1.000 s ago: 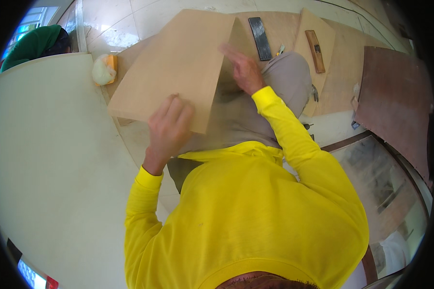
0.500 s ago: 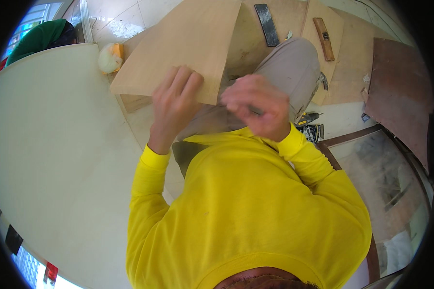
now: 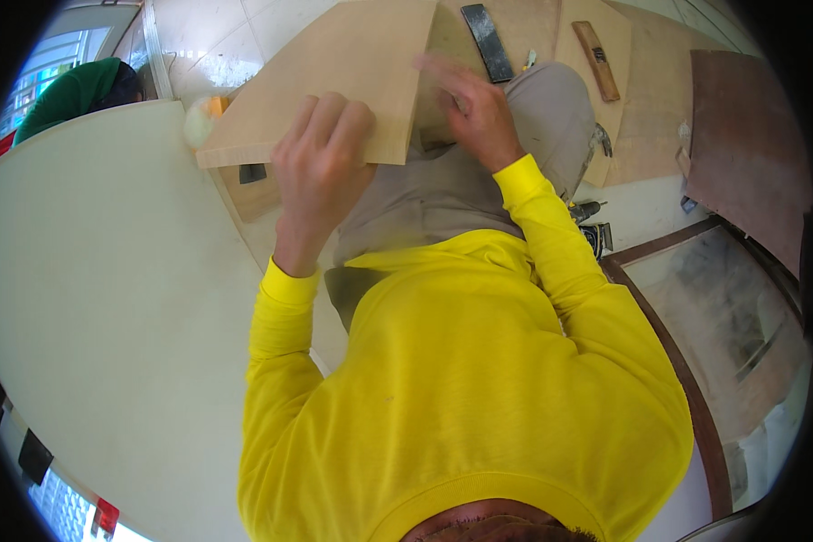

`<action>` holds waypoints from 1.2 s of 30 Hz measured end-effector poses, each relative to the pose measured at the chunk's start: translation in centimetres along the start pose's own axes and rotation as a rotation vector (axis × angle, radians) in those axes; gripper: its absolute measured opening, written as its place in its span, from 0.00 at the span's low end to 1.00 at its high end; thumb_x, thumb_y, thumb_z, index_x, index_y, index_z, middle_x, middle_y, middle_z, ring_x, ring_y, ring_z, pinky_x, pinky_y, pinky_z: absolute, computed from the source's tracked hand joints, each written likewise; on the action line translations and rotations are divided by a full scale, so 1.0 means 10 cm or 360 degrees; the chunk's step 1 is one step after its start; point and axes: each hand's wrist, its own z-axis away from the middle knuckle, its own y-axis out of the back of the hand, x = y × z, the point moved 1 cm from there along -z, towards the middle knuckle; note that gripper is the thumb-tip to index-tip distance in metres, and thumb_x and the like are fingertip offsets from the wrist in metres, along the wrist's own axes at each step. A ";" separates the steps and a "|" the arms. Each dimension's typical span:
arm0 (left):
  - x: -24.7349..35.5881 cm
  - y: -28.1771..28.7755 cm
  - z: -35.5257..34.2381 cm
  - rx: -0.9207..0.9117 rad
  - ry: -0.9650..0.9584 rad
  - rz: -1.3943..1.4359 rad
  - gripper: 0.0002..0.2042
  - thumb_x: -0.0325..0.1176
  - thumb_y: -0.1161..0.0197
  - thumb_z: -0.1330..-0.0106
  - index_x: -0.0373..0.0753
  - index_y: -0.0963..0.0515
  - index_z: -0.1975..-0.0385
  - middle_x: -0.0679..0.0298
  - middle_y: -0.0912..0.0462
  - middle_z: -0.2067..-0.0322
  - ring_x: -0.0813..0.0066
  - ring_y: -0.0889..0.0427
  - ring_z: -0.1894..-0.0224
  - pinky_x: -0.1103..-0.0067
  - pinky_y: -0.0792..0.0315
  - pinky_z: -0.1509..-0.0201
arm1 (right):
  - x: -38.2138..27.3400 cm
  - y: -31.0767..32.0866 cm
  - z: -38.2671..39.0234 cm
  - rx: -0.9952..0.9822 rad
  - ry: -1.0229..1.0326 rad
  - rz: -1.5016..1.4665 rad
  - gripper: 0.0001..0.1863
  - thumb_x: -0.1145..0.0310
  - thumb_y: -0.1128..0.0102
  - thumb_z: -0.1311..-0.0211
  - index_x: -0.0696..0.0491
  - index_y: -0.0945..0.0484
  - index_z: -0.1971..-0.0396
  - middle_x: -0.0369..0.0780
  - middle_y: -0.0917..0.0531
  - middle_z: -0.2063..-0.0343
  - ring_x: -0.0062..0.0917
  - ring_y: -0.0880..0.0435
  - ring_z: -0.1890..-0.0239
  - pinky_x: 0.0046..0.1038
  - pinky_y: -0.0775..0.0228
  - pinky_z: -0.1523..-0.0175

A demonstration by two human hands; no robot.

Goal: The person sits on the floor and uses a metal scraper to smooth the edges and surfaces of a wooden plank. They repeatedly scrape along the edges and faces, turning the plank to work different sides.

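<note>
A pale wooden board [image 3: 334,59] with a thick, straight near edge extends away from me above my lap. My left hand [image 3: 323,154] grips that near edge, its fingers bent over the top and the thumb side hidden. My right hand [image 3: 481,117] is beside the board's right edge, with the index finger stretched toward it and the other fingers partly curled. Motion blurs the fingertips, so whether they touch the wood cannot be told. No object shows in the right hand. Under the board's near left part, a small dark piece [image 3: 252,172] shows.
A large whitish panel [image 3: 90,289] fills the left side. Beyond my knee lie a dark flat bar [image 3: 488,43], a wooden hand plane [image 3: 597,61] and a hammer [image 3: 602,140]. A power drill [image 3: 587,210] and brown sheet [image 3: 745,154] are right. A person in green [image 3: 72,99] bends far left.
My right hand has moved away from my body along the board's right edge, and its index finger has straightened. The board's near edge has tilted up, with my left hand still on it.
</note>
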 end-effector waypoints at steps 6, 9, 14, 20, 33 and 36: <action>-0.02 0.02 -0.19 0.0062 0.0019 -0.0027 0.22 0.22 0.11 0.55 0.43 0.15 0.61 0.65 0.13 0.63 0.59 0.11 0.59 0.66 0.17 0.57 | -0.60 0.23 -0.02 0.0133 0.0122 -0.0074 0.26 0.82 0.27 0.27 0.50 0.07 0.31 0.45 0.04 0.36 0.45 0.05 0.36 0.41 0.11 0.32; -0.04 0.03 -0.29 0.0129 -0.0003 -0.0004 0.20 0.23 0.12 0.52 0.45 0.16 0.62 0.66 0.15 0.64 0.60 0.12 0.60 0.66 0.19 0.59 | -0.80 0.30 -0.05 0.0171 0.0129 -0.0114 0.24 0.82 0.26 0.27 0.50 0.06 0.34 0.45 0.03 0.40 0.43 0.05 0.38 0.40 0.11 0.34; -0.03 0.01 -0.43 0.0213 -0.0040 0.0073 0.18 0.26 0.15 0.47 0.47 0.19 0.64 0.67 0.19 0.65 0.61 0.14 0.62 0.64 0.24 0.63 | -0.90 0.40 -0.02 0.0192 0.0189 -0.0304 0.20 0.83 0.27 0.23 0.54 0.06 0.36 0.43 0.03 0.40 0.37 0.04 0.41 0.34 0.12 0.35; 0.03 -0.07 -0.56 0.0244 -0.0087 0.0051 0.17 0.28 0.15 0.45 0.48 0.18 0.63 0.69 0.18 0.64 0.62 0.14 0.61 0.65 0.23 0.64 | -0.76 0.20 -0.01 0.0315 -0.0201 -0.0478 0.23 0.70 0.33 0.11 0.53 0.15 0.23 0.48 0.11 0.26 0.43 0.12 0.23 0.40 0.20 0.21; -0.10 0.05 -0.64 0.0606 0.0269 0.0061 0.21 0.32 0.05 0.45 0.43 0.17 0.64 0.63 0.18 0.66 0.60 0.17 0.65 0.65 0.25 0.64 | -1.21 0.28 0.00 0.0154 0.0378 -0.0517 0.28 0.59 0.33 0.09 0.54 0.17 0.19 0.48 0.19 0.17 0.47 0.20 0.16 0.44 0.30 0.12; -0.10 0.16 -0.63 0.0710 0.0370 0.0000 0.22 0.33 0.03 0.44 0.41 0.18 0.64 0.62 0.19 0.67 0.60 0.18 0.66 0.66 0.25 0.63 | -1.14 0.25 -0.29 0.0295 0.0046 -0.0429 0.29 0.60 0.30 0.12 0.53 0.18 0.19 0.46 0.16 0.19 0.47 0.19 0.18 0.44 0.27 0.14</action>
